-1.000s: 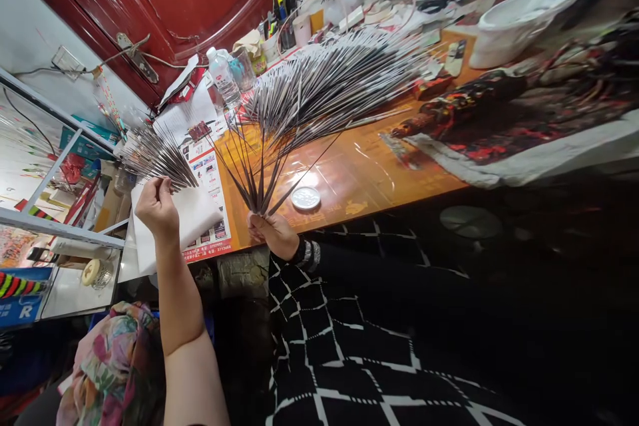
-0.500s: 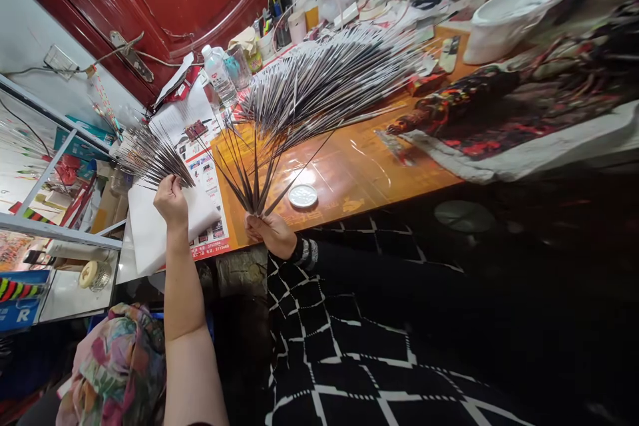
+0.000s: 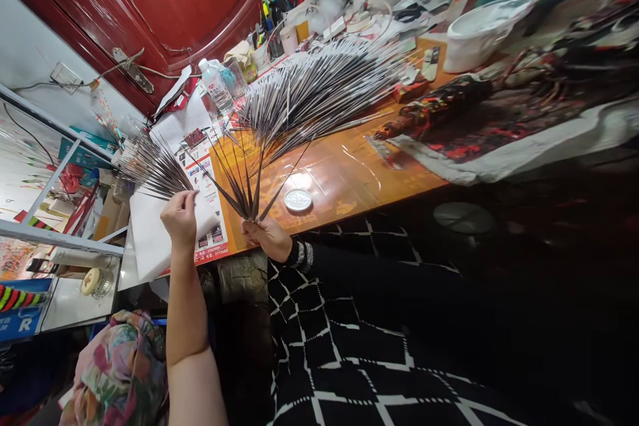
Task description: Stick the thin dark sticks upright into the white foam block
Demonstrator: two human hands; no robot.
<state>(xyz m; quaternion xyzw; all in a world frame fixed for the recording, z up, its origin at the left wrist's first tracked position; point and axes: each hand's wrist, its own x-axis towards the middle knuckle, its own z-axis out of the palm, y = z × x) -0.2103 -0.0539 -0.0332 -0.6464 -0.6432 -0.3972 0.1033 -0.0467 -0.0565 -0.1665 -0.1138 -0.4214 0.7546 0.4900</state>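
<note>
My right hand point(image 3: 270, 238), in a black sleeve, grips the lower ends of several thin, dark, tapered quill-like sticks point(image 3: 249, 198), which fan upward. To the left, my left hand point(image 3: 180, 219) is closed with its fingertips pinched together. Whatever is between those fingertips is too small to make out. Just above it lies a spread of similar dark sticks point(image 3: 162, 170), beside a white foam-like block point(image 3: 152, 233). A large pile of grey and dark sticks point(image 3: 319, 93) covers the table's back part. A round white-topped disc point(image 3: 298, 200) lies right of the held sticks.
A water bottle point(image 3: 214, 85) stands behind the sticks. Cups of pens and coloured rods point(image 3: 302, 6) are at the back. On the right are a white tub point(image 3: 469, 40) and a paint-stained cloth point(image 3: 469, 163). A metal rack point(image 3: 64, 160) stands at the left.
My left hand has moved down and slightly right, away from the spread of sticks. My right hand still holds its fan of sticks. The view has shifted a little.
</note>
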